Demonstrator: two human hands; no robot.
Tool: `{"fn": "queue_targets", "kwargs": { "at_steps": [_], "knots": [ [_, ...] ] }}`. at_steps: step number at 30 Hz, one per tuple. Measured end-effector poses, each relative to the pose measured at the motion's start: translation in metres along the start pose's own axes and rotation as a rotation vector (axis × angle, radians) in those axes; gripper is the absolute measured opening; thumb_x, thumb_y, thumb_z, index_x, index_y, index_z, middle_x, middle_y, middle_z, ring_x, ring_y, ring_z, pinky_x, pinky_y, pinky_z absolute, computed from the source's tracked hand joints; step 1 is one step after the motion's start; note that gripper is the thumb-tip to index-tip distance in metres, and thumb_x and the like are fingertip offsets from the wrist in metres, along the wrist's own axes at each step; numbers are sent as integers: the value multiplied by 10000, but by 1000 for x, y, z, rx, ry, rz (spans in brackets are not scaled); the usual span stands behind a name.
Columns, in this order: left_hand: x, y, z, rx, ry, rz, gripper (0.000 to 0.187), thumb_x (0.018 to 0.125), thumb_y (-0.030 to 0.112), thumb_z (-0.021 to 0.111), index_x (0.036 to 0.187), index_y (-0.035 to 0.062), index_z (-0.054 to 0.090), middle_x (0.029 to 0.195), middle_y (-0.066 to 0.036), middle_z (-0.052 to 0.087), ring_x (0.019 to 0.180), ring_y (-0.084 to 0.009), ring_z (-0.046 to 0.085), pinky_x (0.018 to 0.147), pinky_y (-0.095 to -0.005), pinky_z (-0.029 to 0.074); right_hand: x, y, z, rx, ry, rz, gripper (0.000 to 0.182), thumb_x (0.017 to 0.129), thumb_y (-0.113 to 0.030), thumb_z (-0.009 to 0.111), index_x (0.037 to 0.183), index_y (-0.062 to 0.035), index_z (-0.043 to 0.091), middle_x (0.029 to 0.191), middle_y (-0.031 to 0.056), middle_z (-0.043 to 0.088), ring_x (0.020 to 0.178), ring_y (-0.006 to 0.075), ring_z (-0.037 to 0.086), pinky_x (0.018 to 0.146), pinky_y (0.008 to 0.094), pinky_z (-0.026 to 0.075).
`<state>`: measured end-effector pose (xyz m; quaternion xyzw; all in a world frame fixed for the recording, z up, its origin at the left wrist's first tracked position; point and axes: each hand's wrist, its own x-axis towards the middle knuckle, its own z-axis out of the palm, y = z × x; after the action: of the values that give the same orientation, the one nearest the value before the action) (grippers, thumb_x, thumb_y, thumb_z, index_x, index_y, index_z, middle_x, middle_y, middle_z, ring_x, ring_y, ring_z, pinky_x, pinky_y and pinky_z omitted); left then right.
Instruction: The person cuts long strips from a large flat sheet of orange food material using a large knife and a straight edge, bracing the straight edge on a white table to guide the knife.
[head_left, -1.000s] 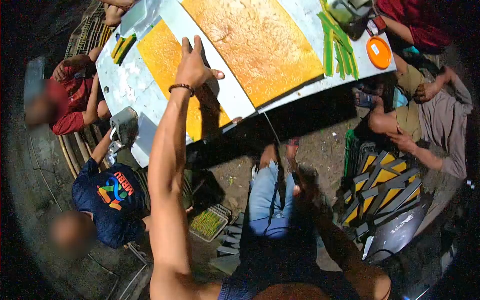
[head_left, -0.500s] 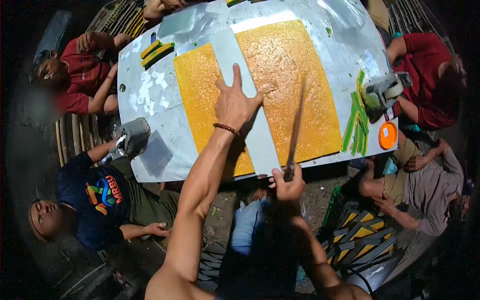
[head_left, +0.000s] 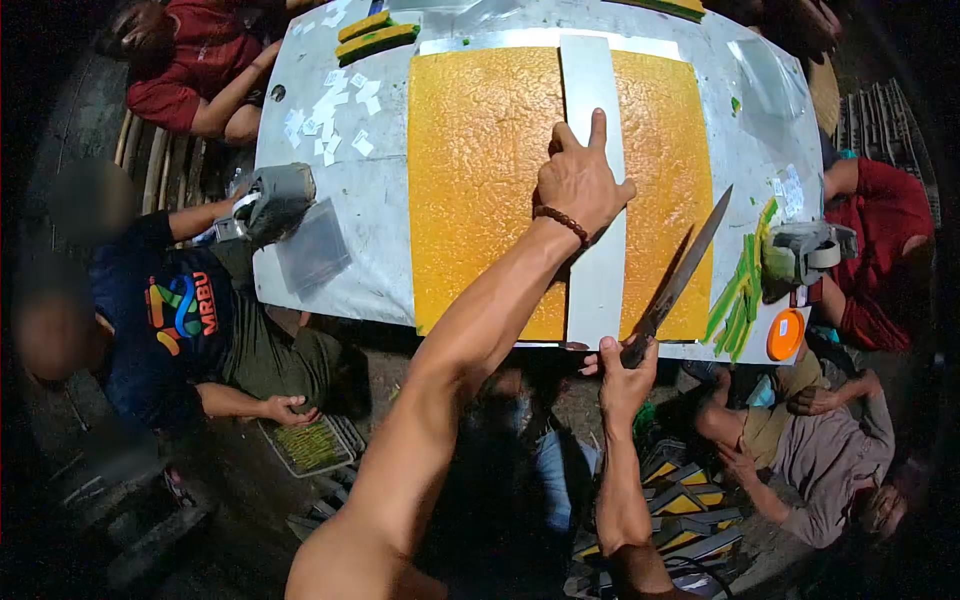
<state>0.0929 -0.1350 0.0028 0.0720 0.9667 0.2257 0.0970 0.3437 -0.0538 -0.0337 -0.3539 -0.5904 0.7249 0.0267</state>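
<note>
A large golden-brown slab [head_left: 480, 200] lies on the metal-topped table [head_left: 370, 215]. Across it, running from the far edge to the near edge, rests a long pale flat bar [head_left: 597, 270]. My left hand [head_left: 580, 185] presses on the bar with its fingers spread, a beaded bracelet at the wrist. At the slab's near edge, right of the bar, my right hand [head_left: 625, 370] grips the dark handle of a long knife [head_left: 690, 260]. The blade points up and to the right over the slab.
Green-yellow strips [head_left: 738, 300], an orange lid [head_left: 785, 334] and a tape dispenser [head_left: 795, 255] are at the right. Small white labels [head_left: 330, 110], a second dispenser [head_left: 280, 200] and plastic sheets [head_left: 315, 250] lie left. Several people sit around the table.
The bar now lies nearly straight and farther right on the slab, my left hand still on it. My right hand has moved right, and the knife tilts more to the right. The view has shifted.
</note>
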Motion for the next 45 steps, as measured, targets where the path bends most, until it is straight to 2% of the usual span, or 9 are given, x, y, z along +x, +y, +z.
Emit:
{"fn": "queue_targets", "kwargs": {
  "at_steps": [13,23,27,31,32,33,35,36,45],
  "knots": [
    [-4,-3,3,-35,38,-12,963,761,448,743,1546,56,346,1141,-267,437,712,-373,642,590,-453,567,1,-8,2,-45,-24,-15,311,939,-92,720,1077,-55,443,857,80,581,608,208,658,487,322,566],
    [-3,-8,2,-88,35,18,966,763,428,773,1523,21,335,1143,-312,470,729,-434,672,632,-482,579,-1,-2,3,-63,-5,-16,319,935,-96,726,1071,-60,440,842,70,569,604,208,662,483,322,568],
    [-4,-9,4,-42,43,31,980,766,455,794,1516,30,328,1247,-369,447,807,-457,685,679,-495,596,1,-1,-1,-86,12,5,331,934,-85,721,1106,-51,440,859,80,578,619,216,671,488,330,565],
    [0,-17,21,-75,144,61,992,755,481,806,1524,74,330,1223,-373,486,906,-498,668,744,-556,585,1,-4,1,-90,-8,4,331,926,-75,727,1091,-44,442,858,85,575,614,217,660,501,328,565],
    [-5,-13,11,-6,123,40,959,747,437,840,1483,45,366,1288,-321,511,976,-416,690,740,-454,591,2,-4,2,-113,6,9,319,925,-78,730,1062,-45,443,854,84,574,608,220,657,493,328,566],
    [0,-10,-3,-22,126,37,959,747,437,840,1483,45,366,1288,-321,511,976,-416,690,740,-454,591,3,-6,2,-114,-11,-2,320,921,-85,737,1038,-48,442,849,88,574,606,223,660,485,332,571],
    [4,-10,-25,-231,-189,-57,1089,726,388,884,1576,78,279,1423,-312,400,1213,-458,561,1009,-528,492,5,-3,-1,-113,-12,-1,330,919,-101,745,1036,-51,440,845,93,574,596,228,660,479,337,575],
    [-5,-15,-35,-184,-109,41,1000,774,353,859,1540,14,313,1304,-332,474,1036,-445,655,873,-473,573,6,-3,-2,-123,-13,-3,330,919,-101,745,1036,-51,440,845,93,574,596,228,660,479,337,575],
    [4,-25,-29,-178,-127,76,1049,742,331,883,1553,35,288,1398,-352,426,1130,-459,618,942,-481,555,8,-3,-6,-149,-6,5,330,923,-122,745,1037,-58,442,840,89,580,580,231,657,475,350,575]
  ]
}}
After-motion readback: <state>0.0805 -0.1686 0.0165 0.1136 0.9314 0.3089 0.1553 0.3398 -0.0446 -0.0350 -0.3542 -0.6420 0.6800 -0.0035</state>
